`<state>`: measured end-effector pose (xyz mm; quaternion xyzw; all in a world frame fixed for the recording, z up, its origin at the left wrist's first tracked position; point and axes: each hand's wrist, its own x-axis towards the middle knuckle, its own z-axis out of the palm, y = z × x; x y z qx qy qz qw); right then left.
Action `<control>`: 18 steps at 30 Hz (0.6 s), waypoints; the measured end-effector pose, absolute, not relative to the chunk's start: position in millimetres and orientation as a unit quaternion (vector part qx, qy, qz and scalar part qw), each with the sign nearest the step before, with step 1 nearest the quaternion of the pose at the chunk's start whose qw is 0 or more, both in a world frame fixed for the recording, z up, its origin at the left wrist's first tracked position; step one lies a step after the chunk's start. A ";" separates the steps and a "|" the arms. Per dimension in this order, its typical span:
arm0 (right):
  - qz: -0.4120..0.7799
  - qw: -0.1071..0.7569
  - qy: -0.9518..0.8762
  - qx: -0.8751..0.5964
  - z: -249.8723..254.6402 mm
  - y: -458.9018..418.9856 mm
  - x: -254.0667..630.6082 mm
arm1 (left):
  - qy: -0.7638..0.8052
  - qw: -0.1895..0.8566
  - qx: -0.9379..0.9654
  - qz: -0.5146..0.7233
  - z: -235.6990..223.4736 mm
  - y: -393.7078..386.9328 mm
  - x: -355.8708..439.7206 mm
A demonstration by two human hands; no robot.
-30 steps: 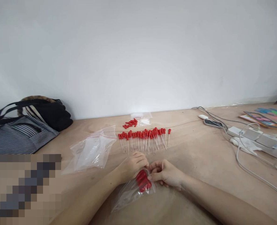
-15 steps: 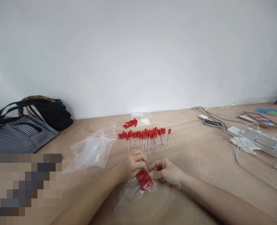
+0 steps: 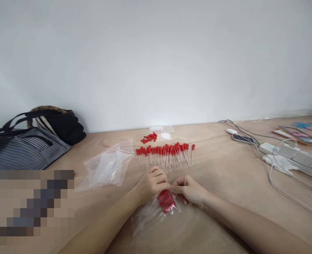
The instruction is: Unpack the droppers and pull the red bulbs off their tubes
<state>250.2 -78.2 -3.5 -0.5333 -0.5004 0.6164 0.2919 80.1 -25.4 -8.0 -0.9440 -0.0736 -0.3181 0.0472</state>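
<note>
Between my hands lies a clear zip bag (image 3: pixel 142 219) holding several glass droppers with red rubber bulbs (image 3: pixel 166 201). My left hand (image 3: pixel 156 183) grips the bag's upper edge, its fingers curled. My right hand (image 3: pixel 188 190) pinches the same edge close beside the left fingertips; thumb and forefinger are pressed together. The fingers hide part of the bag's mouth. Just beyond my hands, a row of droppers (image 3: pixel 169 151) lies on the wooden table (image 3: pixel 224 218), red bulbs pointing away from me.
Empty zip bags (image 3: pixel 106 167) lie left of the row. Behind it are loose red bulbs (image 3: pixel 150 137) and a small bag of glass tubes (image 3: pixel 164 135). A striped bag (image 3: pixel 26 150) stands at left; a power strip (image 3: pixel 301 160) with cables and a black device (image 3: pixel 243 139) are at right.
Both hands have drawn closer together along the bag's edge, the left fingers now meeting the right. The view has shifted slightly; the droppers on the table lie as before.
</note>
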 end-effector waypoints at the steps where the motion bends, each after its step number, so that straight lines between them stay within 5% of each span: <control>1: 0.608 0.294 -0.506 -0.536 -4.5 -77.8 249.3 | -0.070 0.056 -0.945 -0.315 -8.3 -25.4 80.6; 9: 0.466 0.305 -0.604 -0.570 -23.2 -71.7 249.2 | -0.062 0.099 -0.963 -0.243 -2.0 -26.1 82.4; 18: 0.454 0.372 -0.569 -0.576 -35.8 -71.4 257.0 | -0.284 -0.142 -0.925 -0.208 3.4 -54.1 70.7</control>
